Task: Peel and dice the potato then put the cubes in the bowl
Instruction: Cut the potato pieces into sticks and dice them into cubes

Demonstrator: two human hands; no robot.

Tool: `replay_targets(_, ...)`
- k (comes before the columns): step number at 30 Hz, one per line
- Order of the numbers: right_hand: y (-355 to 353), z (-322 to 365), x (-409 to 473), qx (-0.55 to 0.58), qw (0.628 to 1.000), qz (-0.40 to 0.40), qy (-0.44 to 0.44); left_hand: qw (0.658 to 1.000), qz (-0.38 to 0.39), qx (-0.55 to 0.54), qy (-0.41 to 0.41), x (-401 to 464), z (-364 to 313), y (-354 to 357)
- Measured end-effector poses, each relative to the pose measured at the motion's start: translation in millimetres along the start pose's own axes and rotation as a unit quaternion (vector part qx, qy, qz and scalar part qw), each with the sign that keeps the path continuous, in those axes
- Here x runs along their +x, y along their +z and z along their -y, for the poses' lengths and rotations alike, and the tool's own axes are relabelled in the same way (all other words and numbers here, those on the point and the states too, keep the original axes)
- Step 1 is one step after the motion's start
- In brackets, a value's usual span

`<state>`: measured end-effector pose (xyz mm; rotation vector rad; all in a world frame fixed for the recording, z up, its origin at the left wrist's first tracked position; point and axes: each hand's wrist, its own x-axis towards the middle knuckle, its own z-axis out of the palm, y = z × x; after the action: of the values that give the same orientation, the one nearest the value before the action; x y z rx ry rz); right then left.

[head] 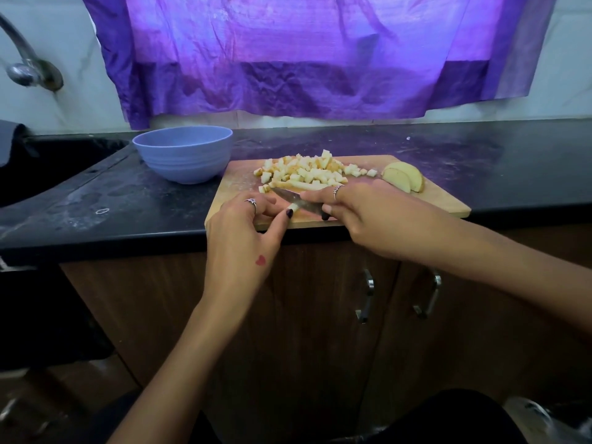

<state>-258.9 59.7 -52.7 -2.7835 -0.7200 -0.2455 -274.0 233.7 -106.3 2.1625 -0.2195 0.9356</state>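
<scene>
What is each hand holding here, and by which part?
Right hand grips the knife by its handle; left hand pinches the potato strip at its near end.

bowl (pixel 183 154) left of board (pixel 442 200) | cubes (pixel 307 171) on board, slices (pixel 404 176) to their right | sink (pixel 57 161) far left

Pale potato cubes (pixel 304 170) lay heaped on the wooden cutting board (pixel 442 200), with two uncut wedges (pixel 404 178) at its right. The blue bowl (pixel 183 153) stood upright just left of the board.

bowl (pixel 183 155): lavender-blue | cloth (pixel 304 52): purple, banded | counter (pixel 480 149): black | board (pixel 442 200): tan wood
</scene>
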Motion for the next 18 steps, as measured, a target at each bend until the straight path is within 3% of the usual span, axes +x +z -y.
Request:
replay_targets(3, -5.7, 2.4, 6.1, -0.005, 1.0, 0.025, 0.009, 1.0, 0.0, -0.005, -0.002, 0.9, 0.4, -0.3)
replay_targets(7, -0.5, 0.2, -0.4, -0.093, 0.994, -0.052, -0.025, 1.0, -0.001, -0.012, -0.002, 0.0, 0.0, 0.0)
replay_targets(12, -0.1, -5.8, -5.3, 0.007, 0.997, -0.062, -0.034, 1.0, -0.007, -0.009, -0.002, 0.3, 1.7, 0.9)
replay_targets(18, -5.8, 2.0, -14.4, 0.015, 1.0, -0.021, -0.016, 1.0, 0.003, -0.013, -0.002, 0.5, 1.5, -0.1)
